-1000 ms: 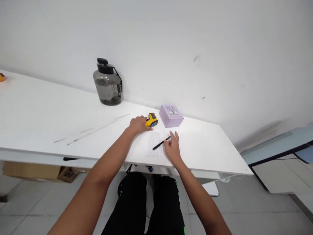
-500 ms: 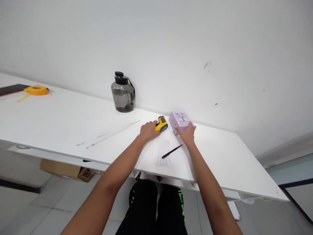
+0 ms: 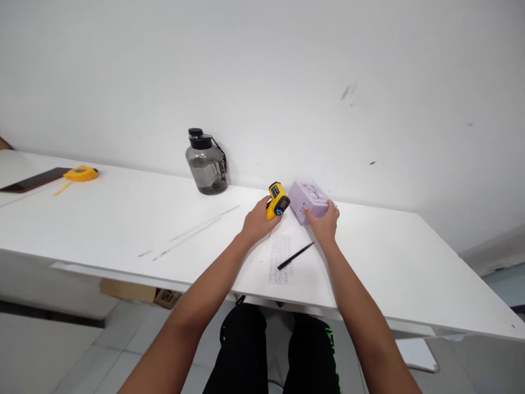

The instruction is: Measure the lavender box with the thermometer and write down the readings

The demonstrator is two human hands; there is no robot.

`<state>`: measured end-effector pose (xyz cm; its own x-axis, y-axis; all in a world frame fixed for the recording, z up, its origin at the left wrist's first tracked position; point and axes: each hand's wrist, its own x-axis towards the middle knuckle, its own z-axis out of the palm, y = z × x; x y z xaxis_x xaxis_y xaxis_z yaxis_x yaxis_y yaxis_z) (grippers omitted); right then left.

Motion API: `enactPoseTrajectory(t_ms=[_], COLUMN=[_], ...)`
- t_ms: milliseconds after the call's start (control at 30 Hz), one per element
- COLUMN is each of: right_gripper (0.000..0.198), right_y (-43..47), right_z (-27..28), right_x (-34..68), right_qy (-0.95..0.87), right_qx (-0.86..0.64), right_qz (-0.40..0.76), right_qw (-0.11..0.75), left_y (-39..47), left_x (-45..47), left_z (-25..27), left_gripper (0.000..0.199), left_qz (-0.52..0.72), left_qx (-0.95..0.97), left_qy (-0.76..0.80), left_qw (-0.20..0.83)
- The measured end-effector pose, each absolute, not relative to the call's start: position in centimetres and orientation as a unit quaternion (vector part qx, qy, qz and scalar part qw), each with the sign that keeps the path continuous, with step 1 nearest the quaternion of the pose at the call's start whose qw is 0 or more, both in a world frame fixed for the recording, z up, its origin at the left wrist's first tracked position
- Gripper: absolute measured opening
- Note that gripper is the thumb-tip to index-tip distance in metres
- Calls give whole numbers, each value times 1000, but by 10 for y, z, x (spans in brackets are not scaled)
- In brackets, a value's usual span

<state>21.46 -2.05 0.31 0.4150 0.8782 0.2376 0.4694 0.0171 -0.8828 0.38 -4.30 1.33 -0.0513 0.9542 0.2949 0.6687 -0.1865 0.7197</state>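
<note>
My left hand [image 3: 259, 221] is closed round the handle of a yellow and black infrared thermometer [image 3: 280, 200], its small screen and blue buttons facing me. Beside it, my right hand [image 3: 324, 223] grips a lilac cardboard box [image 3: 302, 205], thumb on the near side and fingers over the right edge. A printed tree design shows on the box's top. Just below the hands, a black pen [image 3: 295, 256] lies across a sheet of paper [image 3: 275, 273] with rows of writing.
A dark see-through water jug [image 3: 207, 172] with a black lid stands by the wall, left of my hands. Farther left, a yellow tape measure [image 3: 83, 174] touches a dark flat object [image 3: 35, 180] on the white table [image 3: 123, 210]. A cardboard box [image 3: 131, 290] is under the table.
My left hand has lifted and turned the thermometer more upright, close to the box. My right hand still grips the box, which looks slightly turned. The camera view has shifted a little.
</note>
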Motion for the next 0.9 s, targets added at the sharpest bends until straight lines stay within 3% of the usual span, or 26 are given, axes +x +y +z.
enactPoseTrajectory(t_ms=[133, 200, 333, 467, 900], right_gripper=[86, 73, 63, 65, 56], right_y=[-19, -19, -28, -39, -51], right_z=[5, 10, 23, 32, 29], right_x=[223, 224, 218, 206, 192], right_qy=[-370, -309, -215, -185, -255], right_qx=[-567, -487, -334, -247, -257], right_qz=[336, 416, 600, 682, 647], right_qw=[655, 704, 694, 663, 671], left_y=[-44, -45, -49, -49, -48], left_x=[12, 17, 20, 15, 8], left_z=[10, 11, 15, 19, 28], left_gripper=[54, 58, 63, 55, 48], left_qz=[463, 490, 515, 519, 540], left_qx=[589, 543, 470, 428, 389], left_qy=[474, 404, 288, 238, 233], left_qw=[462, 549, 656, 700, 709])
